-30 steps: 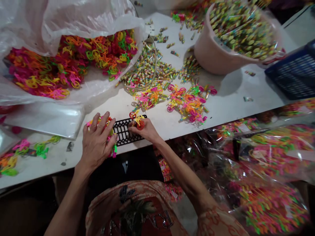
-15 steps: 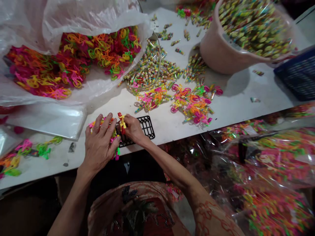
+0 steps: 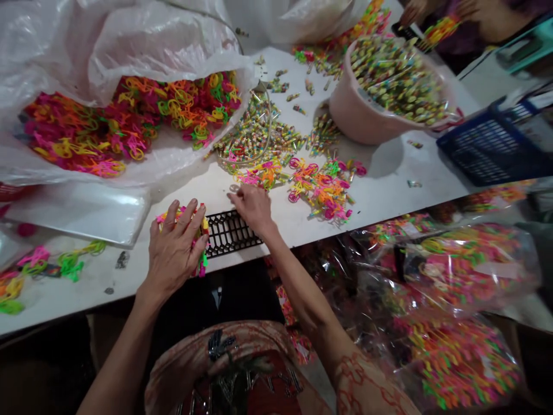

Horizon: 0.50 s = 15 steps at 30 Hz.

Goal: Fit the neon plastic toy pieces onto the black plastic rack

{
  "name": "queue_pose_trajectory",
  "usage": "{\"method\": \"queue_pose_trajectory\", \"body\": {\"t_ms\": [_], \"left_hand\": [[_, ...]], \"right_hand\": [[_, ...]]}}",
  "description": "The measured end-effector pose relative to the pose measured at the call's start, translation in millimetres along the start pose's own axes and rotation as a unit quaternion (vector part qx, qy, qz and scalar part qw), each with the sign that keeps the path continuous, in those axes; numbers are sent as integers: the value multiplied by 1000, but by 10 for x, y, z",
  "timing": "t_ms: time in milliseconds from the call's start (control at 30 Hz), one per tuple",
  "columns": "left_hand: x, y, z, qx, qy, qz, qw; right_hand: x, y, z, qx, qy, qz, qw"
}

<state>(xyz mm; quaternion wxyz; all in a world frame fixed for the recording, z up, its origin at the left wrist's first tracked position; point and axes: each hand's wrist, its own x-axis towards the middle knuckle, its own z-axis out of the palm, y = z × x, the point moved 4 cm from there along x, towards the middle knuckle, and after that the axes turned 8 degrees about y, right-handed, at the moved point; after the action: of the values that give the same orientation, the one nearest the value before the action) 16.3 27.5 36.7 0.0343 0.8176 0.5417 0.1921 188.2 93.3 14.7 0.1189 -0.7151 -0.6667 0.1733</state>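
Note:
My left hand (image 3: 176,248) lies with fingers spread over a row of small colourful plastic toys (image 3: 204,230), resting on top of them. The toys stand at the left end of a black plastic grid rack (image 3: 228,230); the palm hides most of them. My right hand (image 3: 254,210) hovers over the rack's right end, fingers loosely curled and thumb apart, with nothing visible in it. Just beyond it lies a pile of pink, yellow and orange toy pieces (image 3: 268,173). Another such pile (image 3: 324,193) sits to the right.
A big plastic bag (image 3: 173,158) of bright pieces fills the back left. Wrapped candy tubes (image 3: 259,127) lie heaped behind the rack. A pink bucket (image 3: 358,118) of tubes and a blue basket (image 3: 488,144) stand right. Packed bags (image 3: 470,259) lie below. Another person's hand (image 3: 415,11) works at top right.
My right hand has let go of a yellow and red toy by the left hand and moved right, uncovering the rack's middle. My left hand stays put. The view has shifted.

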Motion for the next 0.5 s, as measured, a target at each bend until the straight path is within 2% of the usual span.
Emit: {"method": "queue_pose_trajectory", "body": {"t_ms": [33,100,233,300,367,500], "left_hand": [[-3,-3,-1,-3,8,1,1000],[-16,-17,-27,-8,30,-1,1000],[-45,-33,-152,-7,87,-16,996],[-38,4,-190,-2,90,-10,996],[-14,66,-173,6,63,12,998],[29,142,-66,23,-2,42,999]], "right_hand": [[36,80,-30,-26,25,42,998],[91,181,-24,-52,48,84,994],[78,299,27,-7,77,135,988],[-13,350,18,69,88,149,982],[-151,387,33,197,68,149,967],[-495,380,183,452,-38,131,882]]}}
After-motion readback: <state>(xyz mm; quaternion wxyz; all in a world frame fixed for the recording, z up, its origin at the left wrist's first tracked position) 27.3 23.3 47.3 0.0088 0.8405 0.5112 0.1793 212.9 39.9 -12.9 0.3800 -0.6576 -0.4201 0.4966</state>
